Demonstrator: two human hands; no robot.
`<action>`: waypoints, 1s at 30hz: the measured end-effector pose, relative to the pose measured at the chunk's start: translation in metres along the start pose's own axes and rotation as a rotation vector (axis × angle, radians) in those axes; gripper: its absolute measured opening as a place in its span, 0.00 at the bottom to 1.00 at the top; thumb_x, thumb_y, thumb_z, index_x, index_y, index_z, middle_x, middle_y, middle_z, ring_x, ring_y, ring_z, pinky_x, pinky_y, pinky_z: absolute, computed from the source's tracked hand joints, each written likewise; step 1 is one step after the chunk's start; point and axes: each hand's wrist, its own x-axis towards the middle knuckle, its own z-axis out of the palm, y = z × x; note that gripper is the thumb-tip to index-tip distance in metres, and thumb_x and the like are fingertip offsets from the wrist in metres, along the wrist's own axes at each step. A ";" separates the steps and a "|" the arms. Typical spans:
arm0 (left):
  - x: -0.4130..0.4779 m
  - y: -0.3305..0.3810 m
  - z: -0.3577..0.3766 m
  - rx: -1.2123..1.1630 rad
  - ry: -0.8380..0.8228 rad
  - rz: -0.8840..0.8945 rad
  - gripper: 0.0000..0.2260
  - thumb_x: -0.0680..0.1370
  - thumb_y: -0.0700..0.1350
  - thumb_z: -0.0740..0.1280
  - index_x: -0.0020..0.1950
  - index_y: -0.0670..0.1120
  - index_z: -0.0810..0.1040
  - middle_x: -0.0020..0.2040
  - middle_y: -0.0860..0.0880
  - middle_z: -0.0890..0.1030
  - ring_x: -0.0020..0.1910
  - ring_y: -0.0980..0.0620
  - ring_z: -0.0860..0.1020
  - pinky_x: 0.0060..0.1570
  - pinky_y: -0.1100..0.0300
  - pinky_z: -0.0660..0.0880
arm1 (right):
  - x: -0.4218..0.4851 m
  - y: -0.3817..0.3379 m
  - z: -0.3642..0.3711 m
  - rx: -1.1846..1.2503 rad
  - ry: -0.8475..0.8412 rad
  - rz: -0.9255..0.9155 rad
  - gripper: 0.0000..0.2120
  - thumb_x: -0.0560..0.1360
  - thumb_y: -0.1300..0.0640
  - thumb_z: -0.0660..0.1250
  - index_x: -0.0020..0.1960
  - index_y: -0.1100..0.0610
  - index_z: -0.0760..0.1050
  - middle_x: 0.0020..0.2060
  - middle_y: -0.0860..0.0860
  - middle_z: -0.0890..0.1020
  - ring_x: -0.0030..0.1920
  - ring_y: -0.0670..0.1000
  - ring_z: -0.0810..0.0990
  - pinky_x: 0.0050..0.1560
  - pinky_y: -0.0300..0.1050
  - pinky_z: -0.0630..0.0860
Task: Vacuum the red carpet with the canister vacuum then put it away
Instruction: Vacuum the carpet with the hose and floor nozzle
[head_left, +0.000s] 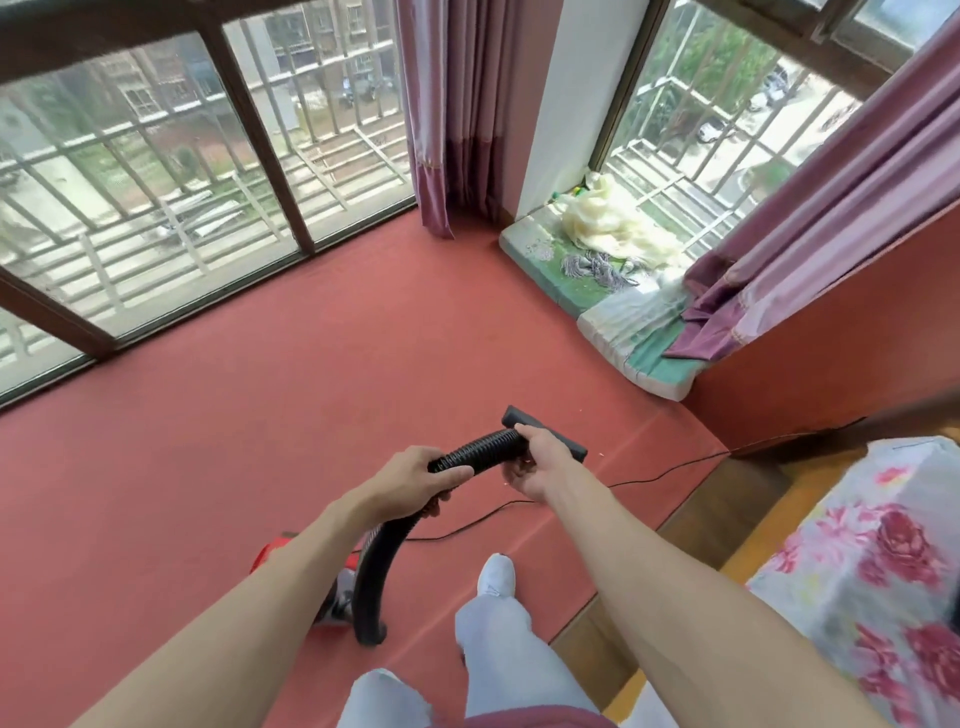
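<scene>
Plain brick-red carpet (260, 389). Black ribbed hose (483, 449) and matte black nozzle (553, 435); bright red canister (267, 555) with grey and black parts. Thin black cord (670, 470) across the red. Mauve curtains (431, 104), darker plum band low down. Dark brown window frames (258, 145), white pillar (571, 104) between. Green cushion (540, 280) with white patches, cream cloth (608, 223) on top. Red wall (831, 338) close to the carpet's shade. Amber-brown wood floor (727, 514) with darker grain stripes. Pale grey-white cover (883, 571) printed with pink and deep red roses. Light grey trousers (498, 649), white shoe (496, 574).
</scene>
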 end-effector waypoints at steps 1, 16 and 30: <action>0.011 0.003 0.001 -0.001 -0.003 -0.012 0.13 0.79 0.51 0.68 0.48 0.41 0.79 0.35 0.50 0.79 0.30 0.50 0.78 0.40 0.54 0.80 | 0.008 -0.006 0.000 -0.007 0.010 0.004 0.11 0.77 0.58 0.68 0.55 0.60 0.71 0.36 0.55 0.74 0.33 0.51 0.74 0.28 0.43 0.73; 0.128 -0.020 -0.020 -0.011 -0.218 -0.201 0.18 0.76 0.54 0.71 0.44 0.38 0.81 0.36 0.44 0.80 0.33 0.46 0.78 0.37 0.51 0.81 | 0.136 -0.012 0.022 -0.044 0.153 0.043 0.06 0.78 0.56 0.67 0.48 0.59 0.74 0.36 0.54 0.75 0.33 0.50 0.73 0.33 0.42 0.73; 0.220 -0.117 -0.011 0.322 -0.320 -0.365 0.20 0.74 0.59 0.71 0.41 0.41 0.81 0.36 0.47 0.80 0.35 0.49 0.78 0.37 0.59 0.74 | 0.259 0.079 0.033 -0.002 0.195 0.166 0.08 0.78 0.60 0.65 0.56 0.62 0.74 0.40 0.57 0.78 0.38 0.53 0.77 0.38 0.46 0.75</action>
